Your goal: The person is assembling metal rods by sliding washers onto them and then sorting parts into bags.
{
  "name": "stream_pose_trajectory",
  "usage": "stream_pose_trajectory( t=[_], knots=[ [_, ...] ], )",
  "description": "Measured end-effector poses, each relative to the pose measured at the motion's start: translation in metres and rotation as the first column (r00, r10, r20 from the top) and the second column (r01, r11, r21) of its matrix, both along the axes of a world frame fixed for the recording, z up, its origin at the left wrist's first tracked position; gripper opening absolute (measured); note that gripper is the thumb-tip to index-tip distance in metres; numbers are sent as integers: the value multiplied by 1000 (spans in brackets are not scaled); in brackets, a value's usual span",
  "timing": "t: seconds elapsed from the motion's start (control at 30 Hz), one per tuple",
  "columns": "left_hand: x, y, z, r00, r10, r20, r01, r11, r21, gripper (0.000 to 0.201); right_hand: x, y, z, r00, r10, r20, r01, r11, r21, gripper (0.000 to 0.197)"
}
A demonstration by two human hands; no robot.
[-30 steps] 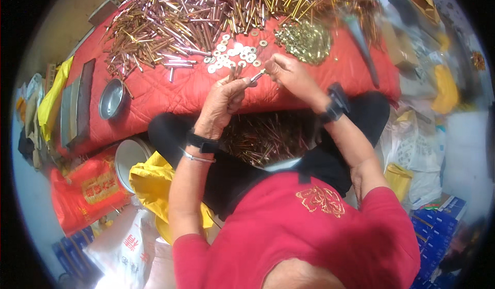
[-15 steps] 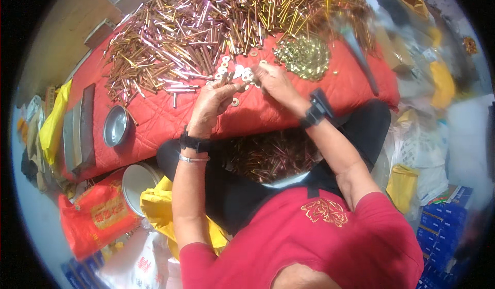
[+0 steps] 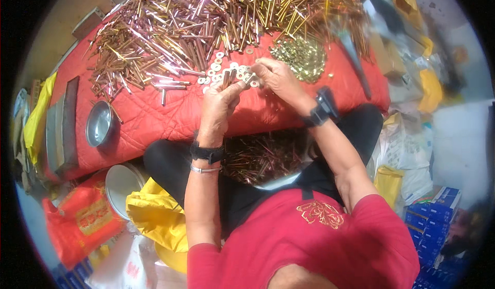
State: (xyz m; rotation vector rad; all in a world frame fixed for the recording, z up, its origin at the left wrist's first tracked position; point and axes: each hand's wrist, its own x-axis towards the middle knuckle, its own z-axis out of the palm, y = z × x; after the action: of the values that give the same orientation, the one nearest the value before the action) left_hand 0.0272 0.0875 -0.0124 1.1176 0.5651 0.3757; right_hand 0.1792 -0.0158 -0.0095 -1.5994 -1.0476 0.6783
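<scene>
My left hand [image 3: 218, 106] is closed around a few short copper-coloured metal rods [image 3: 229, 78], their ends sticking up past the thumb. Close on its right, my right hand [image 3: 281, 81] is pinched, fingertips near the left thumb; whatever lies in that pinch is too small to make out. Beneath and behind the fingers, pale flat washers [image 3: 214, 71] are scattered over a red quilted cover [image 3: 154, 115]. Beyond them spreads a big heap of copper and gold metal rods [image 3: 180, 31]. Small gold-coloured metal pieces [image 3: 301, 57] form a pile beyond my right hand.
A steel bowl [image 3: 100, 124] and grey metal bars [image 3: 63, 129] sit on the cover's left side. More rods [image 3: 263, 157] lie below the cover's edge, between my legs. Around me are a red bag [image 3: 82, 217], yellow cloth [image 3: 160, 217] and blue boxes [image 3: 433, 217].
The whole view has shifted, with the cover sliding leftward in it. My left hand has moved slightly right over the cover, and its rods stand more upright. My right hand remains pinched beside it.
</scene>
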Motion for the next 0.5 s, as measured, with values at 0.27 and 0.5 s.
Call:
stream_pose_trajectory(
  t=[0.27, 0.5],
  knots=[
    [7, -13, -15, 995, 57, 87, -73, 980, 188, 14, 2, -9, -17, 999, -31, -30, 28, 996, -88, 38],
    [-4, -14, -3, 977, -214, -23, 111, 409, 906, 8, 45, -26, 36, 940, 340, -31, -317, 835, -450, 28]
  ],
)
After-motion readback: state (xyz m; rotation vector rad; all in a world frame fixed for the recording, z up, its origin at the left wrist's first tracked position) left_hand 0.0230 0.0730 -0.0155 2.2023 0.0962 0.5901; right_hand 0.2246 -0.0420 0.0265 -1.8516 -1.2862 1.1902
